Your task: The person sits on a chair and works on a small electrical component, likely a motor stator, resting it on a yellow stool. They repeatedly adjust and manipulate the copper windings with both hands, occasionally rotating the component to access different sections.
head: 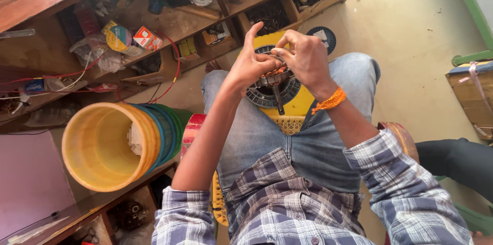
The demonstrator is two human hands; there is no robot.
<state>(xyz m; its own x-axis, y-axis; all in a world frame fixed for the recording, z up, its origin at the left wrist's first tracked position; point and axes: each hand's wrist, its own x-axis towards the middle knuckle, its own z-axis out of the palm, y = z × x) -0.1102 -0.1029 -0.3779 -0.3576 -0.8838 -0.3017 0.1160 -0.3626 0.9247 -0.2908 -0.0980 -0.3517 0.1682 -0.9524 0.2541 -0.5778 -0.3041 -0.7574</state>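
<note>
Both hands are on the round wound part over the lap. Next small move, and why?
Probably keep the left hand steadying the round wound part while the right hand works the winding at its top edge. Both sets of fingertips meet there, and the part rests on the yellow crate between the knees, so no regrasp looks needed.

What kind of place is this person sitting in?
Most likely a small electrical repair workshop: wooden shelves crammed with parts and red wires, and both hands working on a round wound motor part held over the lap.

Round dark motor stator (272, 88), copper windings, over lap
</note>
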